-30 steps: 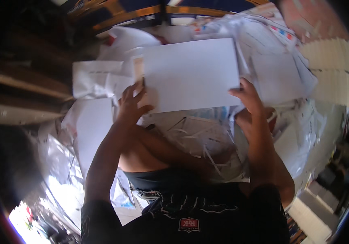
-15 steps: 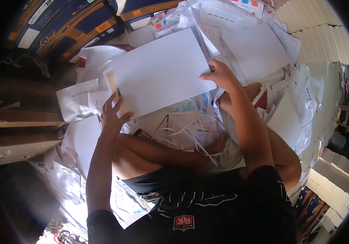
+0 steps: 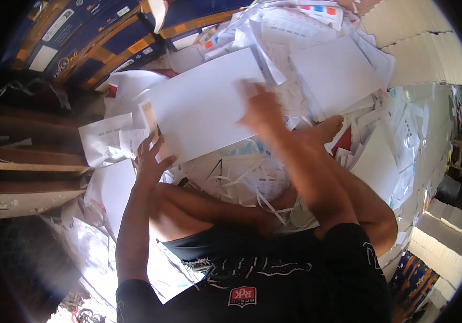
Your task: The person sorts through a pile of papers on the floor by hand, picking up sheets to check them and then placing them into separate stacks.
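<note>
A large white paper sheet [image 3: 201, 105] lies tilted in front of my crossed legs; whether more sheets lie under it I cannot tell. At its lower left corner my left hand [image 3: 151, 160] holds the edge, with thumb and fingers spread around the corner. A thin dark object [image 3: 159, 129], too small to name, shows by its fingertips. A beige printed strip [image 3: 148, 115] sticks out along the sheet's left edge. My right hand [image 3: 263, 110] is over the sheet's right part, smeared by motion, so its fingers and anything in them are unclear.
Loose white sheets [image 3: 336, 75] heap up at the far right. Curled paper strips [image 3: 250, 185] lie between my legs. Dark blue cartons [image 3: 96, 40] stand at the far left, a brown wooden shelf [image 3: 32, 167] at the left, and cream paper stacks [image 3: 430, 56] at the far right.
My right hand has left the sheet's right edge and moved left over its surface, now blurred. My left hand stays at the corner. The whole view has shifted slightly.
</note>
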Action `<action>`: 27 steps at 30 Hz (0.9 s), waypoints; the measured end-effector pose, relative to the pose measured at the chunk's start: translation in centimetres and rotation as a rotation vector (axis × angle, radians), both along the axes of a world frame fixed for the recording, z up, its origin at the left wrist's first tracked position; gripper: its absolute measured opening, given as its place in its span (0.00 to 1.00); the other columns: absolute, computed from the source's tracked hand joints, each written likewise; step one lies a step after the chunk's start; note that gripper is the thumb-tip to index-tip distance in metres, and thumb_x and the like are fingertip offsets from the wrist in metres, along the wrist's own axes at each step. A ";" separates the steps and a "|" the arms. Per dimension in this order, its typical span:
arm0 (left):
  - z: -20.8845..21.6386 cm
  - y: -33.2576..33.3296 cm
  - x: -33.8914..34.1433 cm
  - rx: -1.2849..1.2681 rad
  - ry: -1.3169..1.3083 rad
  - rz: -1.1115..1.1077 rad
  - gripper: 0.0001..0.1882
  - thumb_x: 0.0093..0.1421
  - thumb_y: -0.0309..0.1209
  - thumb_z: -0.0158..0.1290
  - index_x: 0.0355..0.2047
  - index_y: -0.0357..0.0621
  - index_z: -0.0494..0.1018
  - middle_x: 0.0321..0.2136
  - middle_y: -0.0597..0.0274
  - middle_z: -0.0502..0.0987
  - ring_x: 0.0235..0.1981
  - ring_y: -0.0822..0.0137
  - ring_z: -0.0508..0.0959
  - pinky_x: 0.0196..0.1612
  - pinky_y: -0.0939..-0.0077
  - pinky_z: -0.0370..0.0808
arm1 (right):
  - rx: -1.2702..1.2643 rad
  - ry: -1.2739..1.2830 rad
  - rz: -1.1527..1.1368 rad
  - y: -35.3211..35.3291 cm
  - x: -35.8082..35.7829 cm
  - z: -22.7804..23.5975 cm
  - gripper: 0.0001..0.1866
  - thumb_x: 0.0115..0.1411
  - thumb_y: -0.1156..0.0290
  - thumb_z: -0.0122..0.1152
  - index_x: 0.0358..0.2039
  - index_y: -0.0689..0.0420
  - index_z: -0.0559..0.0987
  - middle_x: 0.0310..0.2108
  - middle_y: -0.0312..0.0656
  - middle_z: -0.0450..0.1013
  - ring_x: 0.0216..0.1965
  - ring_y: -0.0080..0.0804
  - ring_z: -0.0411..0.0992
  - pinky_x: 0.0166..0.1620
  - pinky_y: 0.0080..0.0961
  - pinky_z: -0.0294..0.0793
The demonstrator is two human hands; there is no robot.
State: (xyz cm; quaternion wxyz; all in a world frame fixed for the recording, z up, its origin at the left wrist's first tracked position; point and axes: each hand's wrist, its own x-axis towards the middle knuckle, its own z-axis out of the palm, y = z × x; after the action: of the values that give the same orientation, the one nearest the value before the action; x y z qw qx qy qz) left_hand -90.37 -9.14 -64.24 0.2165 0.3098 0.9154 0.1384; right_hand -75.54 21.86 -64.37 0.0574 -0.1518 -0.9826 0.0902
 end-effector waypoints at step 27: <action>0.5 -2.8 -4.9 0.241 0.168 0.071 0.21 0.63 0.37 0.54 0.54 0.43 0.71 0.52 0.49 0.73 0.54 0.51 0.72 0.59 0.60 0.67 | -0.040 -0.092 -0.788 6.7 49.2 2.2 0.17 0.60 0.68 0.52 0.49 0.53 0.80 0.46 0.47 0.77 0.50 0.43 0.74 0.56 0.34 0.70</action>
State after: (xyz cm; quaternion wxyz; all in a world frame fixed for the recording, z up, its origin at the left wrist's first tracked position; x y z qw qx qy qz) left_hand -95.30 -11.91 -63.79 0.0956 0.3112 0.9175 0.2284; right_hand -26.38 28.52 -62.18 0.0407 -0.5221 -0.8488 0.0734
